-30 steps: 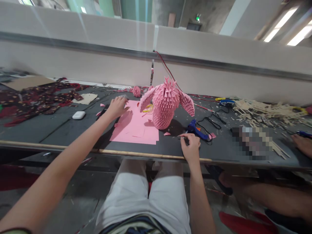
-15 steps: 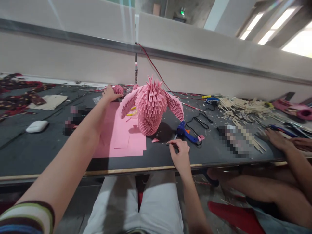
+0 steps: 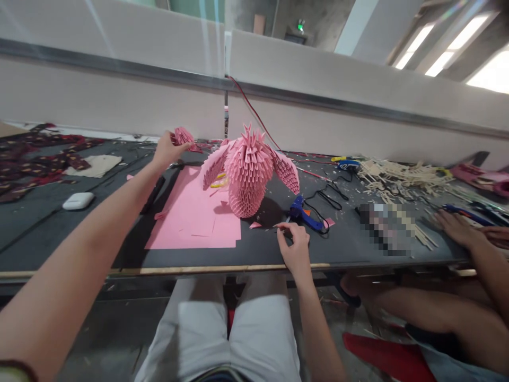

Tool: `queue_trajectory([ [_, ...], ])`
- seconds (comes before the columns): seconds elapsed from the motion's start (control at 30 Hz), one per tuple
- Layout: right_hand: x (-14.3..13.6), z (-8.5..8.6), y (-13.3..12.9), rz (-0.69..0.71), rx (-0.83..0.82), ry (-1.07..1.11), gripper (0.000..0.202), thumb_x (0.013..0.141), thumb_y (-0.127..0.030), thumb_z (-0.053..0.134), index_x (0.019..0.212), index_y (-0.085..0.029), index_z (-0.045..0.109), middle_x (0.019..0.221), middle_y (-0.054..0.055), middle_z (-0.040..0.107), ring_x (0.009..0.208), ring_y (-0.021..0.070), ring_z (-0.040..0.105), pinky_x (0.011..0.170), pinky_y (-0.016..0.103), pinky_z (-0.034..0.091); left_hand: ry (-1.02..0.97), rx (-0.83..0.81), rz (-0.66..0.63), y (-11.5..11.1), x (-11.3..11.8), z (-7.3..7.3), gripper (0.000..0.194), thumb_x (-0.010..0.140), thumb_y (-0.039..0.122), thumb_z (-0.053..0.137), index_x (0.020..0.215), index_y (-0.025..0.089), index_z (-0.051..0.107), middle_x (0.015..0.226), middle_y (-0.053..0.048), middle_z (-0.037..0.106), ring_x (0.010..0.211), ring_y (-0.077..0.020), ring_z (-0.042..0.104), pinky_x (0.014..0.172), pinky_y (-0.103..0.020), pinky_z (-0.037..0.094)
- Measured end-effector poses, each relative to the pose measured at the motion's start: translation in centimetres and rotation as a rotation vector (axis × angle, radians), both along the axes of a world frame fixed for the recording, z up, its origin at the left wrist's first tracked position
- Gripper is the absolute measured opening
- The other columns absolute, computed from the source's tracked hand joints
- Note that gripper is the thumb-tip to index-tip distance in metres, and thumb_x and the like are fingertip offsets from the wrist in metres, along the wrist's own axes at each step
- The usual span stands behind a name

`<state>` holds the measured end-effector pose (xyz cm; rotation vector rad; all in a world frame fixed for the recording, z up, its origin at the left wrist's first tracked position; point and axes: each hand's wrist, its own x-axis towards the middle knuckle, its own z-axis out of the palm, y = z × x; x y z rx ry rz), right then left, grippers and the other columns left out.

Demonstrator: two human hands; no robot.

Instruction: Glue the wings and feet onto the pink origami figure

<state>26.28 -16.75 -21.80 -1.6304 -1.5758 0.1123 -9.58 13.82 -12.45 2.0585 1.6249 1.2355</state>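
Observation:
Pinched in my left hand [image 3: 169,151], at the back of the table, is a pink folded-paper piece [image 3: 183,136] with layered points. To its right stands a pink origami bird [image 3: 247,178] built of many folded paper units, upright with two wings spread. My right hand [image 3: 295,245] rests near the table's front edge, thumb and forefinger pressed together; whether something tiny is between them I cannot make out. Just behind those fingers lies a blue glue gun [image 3: 305,215]. A small pink paper scrap [image 3: 255,225] sits at the bird's base.
Pink paper sheets [image 3: 186,212] lie left of the bird. A white earphone case [image 3: 78,201] and dark patterned cloth [image 3: 43,159] are farther left. Wooden sticks [image 3: 401,178] are heaped at the right. Another person's hand [image 3: 453,228] rests at the far right.
My left hand has taken hold of the pink folded-paper piece and raised it slightly, to the left. My right hand has stayed in place. The view has shifted a little.

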Motion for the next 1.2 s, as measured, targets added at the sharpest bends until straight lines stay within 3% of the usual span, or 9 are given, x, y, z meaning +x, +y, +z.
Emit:
queue_trajectory([
  [0.13,0.1,0.6,1.2,0.057,-0.022,-0.032,0.041,0.088,-0.045,0.066,0.122,-0.024,0.065,0.117,0.009,0.072,0.105,0.028,0.063,0.097,0.047,0.042,-0.104,0.003,0.066,-5.3,-1.7,2.2,0.071,0.088,0.059,0.07,0.129,0.005,0.048,0.127,-0.009,0.065,0.106,-0.0138,0.06,0.103,-0.035,0.051],
  [0.23,-0.7,2.0,3.4,0.094,-0.048,-0.03,0.075,0.076,-0.06,0.075,0.135,-0.016,0.058,0.133,0.019,0.065,0.121,0.037,0.058,0.104,0.055,0.043,-0.412,-0.009,-0.131,-11.5,-2.6,2.7,0.063,0.087,0.054,0.073,0.127,0.009,0.055,0.128,-0.009,0.066,0.113,-0.0185,0.063,0.104,-0.037,0.053],
  [0.3,-1.7,3.0,5.4,0.095,-0.113,-0.008,0.101,0.064,-0.066,0.082,0.142,-0.011,0.051,0.141,0.025,0.058,0.13,0.0428,0.053,0.11,0.06,0.041,-0.535,-0.07,-0.211,-15.9,-2.8,2.0,0.056,0.085,0.053,0.074,0.123,0.014,0.06,0.129,-0.008,0.066,0.114,-0.0203,0.064,0.103,-0.036,0.054],
  [0.37,-2.7,3.8,7.4,0.106,-0.184,0.041,0.119,0.055,-0.066,0.088,0.15,-0.01,0.042,0.143,0.027,0.054,0.135,0.0458,0.048,0.113,0.063,0.038,-0.629,-0.168,-0.188,-19.8,-2.6,0.6,0.059,0.081,0.052,0.078,0.128,0.023,0.059,0.128,-0.005,0.067,0.109,-0.0209,0.067,0.097,-0.034,0.057],
  [0.5,-4.3,4.1,10.6,0.248,-0.178,0.215,0.125,0.056,-0.055,0.09,0.157,-0.016,0.027,0.149,0.022,0.049,0.141,0.0387,0.046,0.117,0.057,0.039,-0.675,-0.519,-0.238,-24.8,-1.4,-2.9,0.061,0.072,0.056,0.081,0.122,0.023,0.064,0.13,-0.009,0.067,0.113,-0.0268,0.068,0.092,-0.034,0.06],
  [0.63,-4.5,3.9,12.3,0.3,-0.12,0.335,0.121,0.051,-0.049,0.094,0.15,-0.018,0.033,0.145,0.022,0.054,0.135,0.0358,0.054,0.114,0.056,0.044,-0.443,-0.662,-0.279,-25.9,0.5,-3.6,0.065,0.079,0.058,0.073,0.135,0.028,0.06,0.152,-0.007,0.055,0.13,-0.0297,0.061,0.102,-0.037,0.056],
  [0.87,-3.1,3.8,13.5,0.377,-0.079,0.464,0.108,0.051,-0.057,0.092,0.139,-0.015,0.045,0.141,0.023,0.058,0.127,0.0334,0.061,0.111,0.053,0.048,0.058,-0.449,-0.482,-24.9,4.9,-1.9,0.074,0.092,0.065,0.052,0.154,0.026,0.04,0.131,-0.01,0.068,0.112,-0.0277,0.069,0.098,-0.041,0.055],
  [1.07,-2.9,3.1,12.9,0.35,-0.06,0.484,0.106,0.051,-0.06,0.091,0.136,-0.017,0.045,0.133,0.02,0.064,0.119,0.0326,0.065,0.106,0.053,0.052,0.354,-0.382,-0.316,-25.2,7.1,-2.6,0.074,0.096,0.068,0.038,0.16,0.031,0.033,0.13,-0.015,0.058,0.099,-0.0295,0.072,0.093,-0.047,0.055],
  [1.2,-2.8,2.9,12.6,0.334,-0.054,0.423,0.108,0.05,-0.059,0.091,0.136,-0.016,0.043,0.135,0.022,0.062,0.124,0.0348,0.062,0.11,0.056,0.048,0.388,-0.28,-0.264,-25.3,7.1,-2.2,0.071,0.097,0.067,0.037,0.158,0.031,0.033,0.143,-0.016,0.046,0.092,-0.0272,0.073,0.083,-0.044,0.058],
])
